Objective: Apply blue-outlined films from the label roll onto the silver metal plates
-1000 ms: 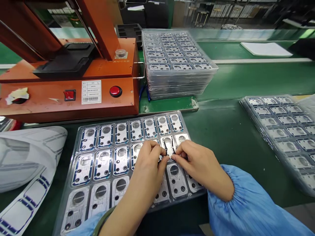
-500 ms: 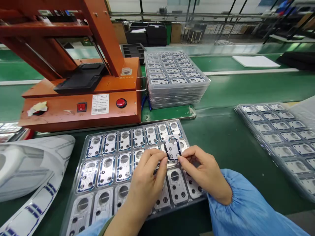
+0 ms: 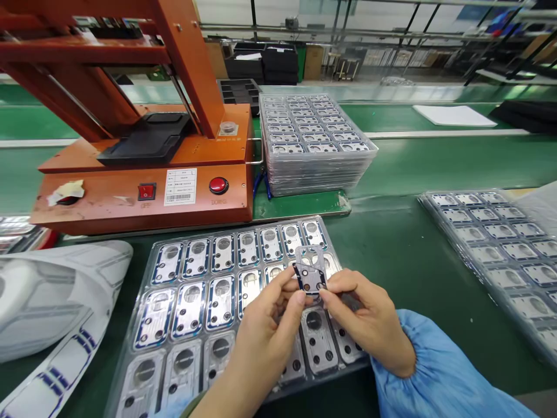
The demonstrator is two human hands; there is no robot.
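Note:
Both hands are over a clear plastic tray (image 3: 278,390) of rectangular plates. Between them is a small clear plate (image 3: 311,270) with dark blue edging and round holes, tilted up above the tray. My left hand (image 3: 272,325) is closed around its lower left side, fingers partly behind it and thumb near the bottom edge. My right hand (image 3: 365,316) pinches its lower right corner between thumb and forefinger. Plates in the two far rows, such as one blue-edged plate (image 3: 191,309), carry blue borders; a nearer plain plate (image 3: 180,363) shows none. My hands hide part of the tray.
An orange press (image 3: 143,197) stands behind the tray at left. Right of it is a tall stack of filled trays (image 3: 319,168). A curled strip of printed film (image 3: 65,360) lies at left, another filled tray (image 3: 491,244) at right. White sheets (image 3: 455,115) lie farther back.
The small plate has come slightly down and right, and its face is tilted differently, showing a clear upper part. My left thumb and fingers have shifted on its left side; my right hand still pinches it.

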